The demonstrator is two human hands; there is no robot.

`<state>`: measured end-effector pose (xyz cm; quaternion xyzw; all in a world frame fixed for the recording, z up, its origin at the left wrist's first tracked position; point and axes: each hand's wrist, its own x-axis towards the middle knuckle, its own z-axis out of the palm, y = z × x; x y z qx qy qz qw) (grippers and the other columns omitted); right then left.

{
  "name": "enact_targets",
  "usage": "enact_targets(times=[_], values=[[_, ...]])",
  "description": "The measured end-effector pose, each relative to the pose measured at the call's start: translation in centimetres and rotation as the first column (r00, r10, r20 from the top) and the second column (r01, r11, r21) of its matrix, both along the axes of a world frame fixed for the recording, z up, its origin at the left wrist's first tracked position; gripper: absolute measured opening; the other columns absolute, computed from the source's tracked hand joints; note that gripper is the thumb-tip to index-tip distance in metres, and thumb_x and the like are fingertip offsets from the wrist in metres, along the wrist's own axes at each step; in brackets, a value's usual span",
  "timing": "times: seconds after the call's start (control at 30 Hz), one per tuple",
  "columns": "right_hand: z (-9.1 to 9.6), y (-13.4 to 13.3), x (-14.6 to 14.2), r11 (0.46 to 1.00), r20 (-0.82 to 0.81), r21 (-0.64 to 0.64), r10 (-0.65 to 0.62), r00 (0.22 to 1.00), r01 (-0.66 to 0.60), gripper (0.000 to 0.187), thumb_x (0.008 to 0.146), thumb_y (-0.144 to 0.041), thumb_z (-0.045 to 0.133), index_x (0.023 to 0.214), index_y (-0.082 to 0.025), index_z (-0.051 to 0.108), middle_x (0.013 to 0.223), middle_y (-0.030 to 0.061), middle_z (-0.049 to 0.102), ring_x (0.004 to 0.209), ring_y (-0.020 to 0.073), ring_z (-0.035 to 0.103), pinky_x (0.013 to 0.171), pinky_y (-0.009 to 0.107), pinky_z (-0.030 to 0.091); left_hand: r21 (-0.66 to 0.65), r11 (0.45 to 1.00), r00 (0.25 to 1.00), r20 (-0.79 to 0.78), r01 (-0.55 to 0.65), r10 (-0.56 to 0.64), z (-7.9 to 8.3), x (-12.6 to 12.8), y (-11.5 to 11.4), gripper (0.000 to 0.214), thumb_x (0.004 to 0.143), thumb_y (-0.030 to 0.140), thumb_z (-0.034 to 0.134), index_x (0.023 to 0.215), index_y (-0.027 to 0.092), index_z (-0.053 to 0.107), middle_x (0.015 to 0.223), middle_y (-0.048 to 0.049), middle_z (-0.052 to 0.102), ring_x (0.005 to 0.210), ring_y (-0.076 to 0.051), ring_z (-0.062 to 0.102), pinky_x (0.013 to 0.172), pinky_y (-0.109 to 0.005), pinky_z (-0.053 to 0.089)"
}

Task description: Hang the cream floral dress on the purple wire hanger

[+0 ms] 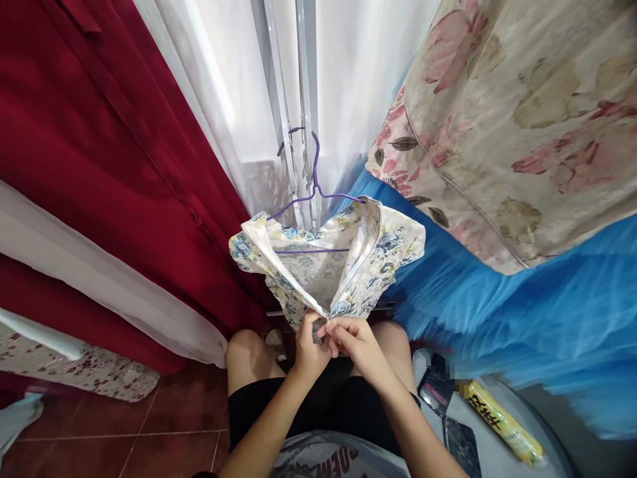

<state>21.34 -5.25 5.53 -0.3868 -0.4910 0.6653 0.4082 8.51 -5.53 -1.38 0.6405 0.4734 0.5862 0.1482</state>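
Observation:
A cream garment with a blue floral print (348, 265) hangs on a purple wire hanger (314, 179), whose hook is caught on a white window frame. Both my hands meet at the bottom of the garment's open front. My left hand (309, 348) pinches the left edge of the fabric. My right hand (354, 342) pinches the right edge, fingertips touching the left hand's. What lies between the fingertips is too small to make out. My bare knees show below the hands.
A dark red curtain (99, 166) and a white sheer curtain (219, 86) hang at the left. Blue netting (522, 312) and a floral cloth (522, 119) fill the right. A phone (435, 392) and a yellow packet (502, 421) lie on a surface at lower right. The floor is red tile (124, 425).

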Motion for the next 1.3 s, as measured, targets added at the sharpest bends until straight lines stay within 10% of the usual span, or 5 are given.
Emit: enact_targets(times=[0.23,0.53,0.7,1.03,1.3], values=[[2.5,1.8,0.3,0.991,-0.164,-0.125,-0.073,0.984,0.052,0.03,0.085,-0.037,0.063,0.08,-0.012,0.079,0.042,-0.0025,0.052,0.038,0.0064,0.031,0.043,0.023,0.018,-0.014,0.998,0.995,-0.083,0.056,-0.057,1.8,-0.7,-0.3,0.01,0.09,0.011,0.062,0.087,0.02,0.06,0.083,-0.0018,0.065,0.076,-0.015,0.064,0.073,-0.024,0.052],[13.1,9.6,-0.3,0.972,-0.194,0.18,-0.114,0.974,0.149,0.025,0.082,-0.033,0.066,0.072,-0.013,0.078,0.04,-0.0046,0.051,0.037,0.0052,0.03,0.038,0.022,0.017,-0.241,0.954,0.915,-0.316,0.18,-0.252,2.1,-2.6,-0.2,0.019,0.095,0.013,0.053,0.08,0.02,0.061,0.08,-0.0036,0.06,0.071,-0.016,0.059,0.068,-0.027,0.047],[14.6,10.2,-1.0,0.963,-0.153,0.261,-0.033,0.988,0.073,0.026,0.086,-0.031,0.062,0.083,-0.013,0.08,0.043,-0.0051,0.054,0.038,0.0054,0.035,0.039,0.019,0.021,-0.303,0.926,0.888,-0.328,0.224,-0.322,2.3,-4.5,0.4,0.015,0.096,0.016,0.055,0.085,0.02,0.065,0.085,-0.0051,0.067,0.078,-0.018,0.065,0.073,-0.027,0.051],[12.5,8.4,-1.3,0.913,-0.061,0.39,-0.102,0.993,0.118,0.032,0.097,-0.04,0.057,0.08,-0.018,0.072,0.048,-0.0045,0.055,0.041,0.0071,0.04,0.045,0.021,0.028,0.182,0.97,0.955,-0.275,0.162,-0.108,18.0,-5.8,9.2,0.023,0.105,0.029,0.051,0.118,0.019,0.067,0.092,-0.0023,0.071,0.079,-0.013,0.065,0.076,-0.025,0.051],[9.9,8.6,-1.7,0.89,0.044,0.398,-0.262,0.964,0.224,0.031,0.092,-0.039,0.058,0.068,-0.019,0.062,0.044,-0.0062,0.043,0.04,0.0095,0.036,0.046,0.026,0.025,0.361,0.932,0.997,-0.059,-0.021,0.045,21.8,-4.9,9.3,0.022,0.103,0.032,0.055,0.094,0.015,0.067,0.075,0.0005,0.065,0.067,-0.01,0.063,0.066,-0.021,0.049]])
